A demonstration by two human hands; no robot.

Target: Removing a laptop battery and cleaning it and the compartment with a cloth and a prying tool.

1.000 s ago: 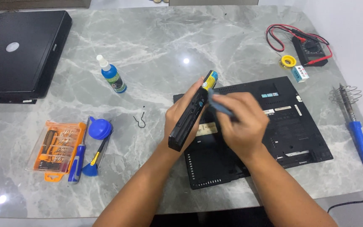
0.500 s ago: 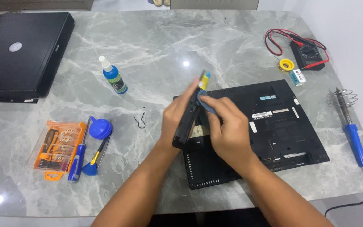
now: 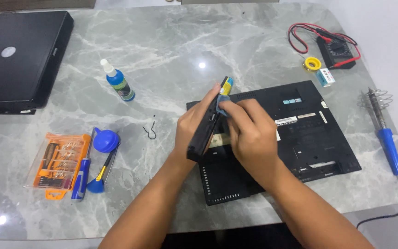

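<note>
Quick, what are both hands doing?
Left hand: closed around a long black battery pack.
Right hand: closed, pressing a blue cloth on it.

— Labels anywhere?
— Yes: a yellow-and-blue label tops the black battery pack, white stickers dot the upturned laptop.
— Packages?
— Small blue-white box far right.

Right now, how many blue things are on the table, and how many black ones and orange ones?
Blue: 5 - spray bottle, dust blower, screwdriver, brush, soldering iron
Black: 4 - closed laptop, open laptop base, multimeter, battery pack in the left hand
Orange: 1 - bit case
Total: 10
</note>
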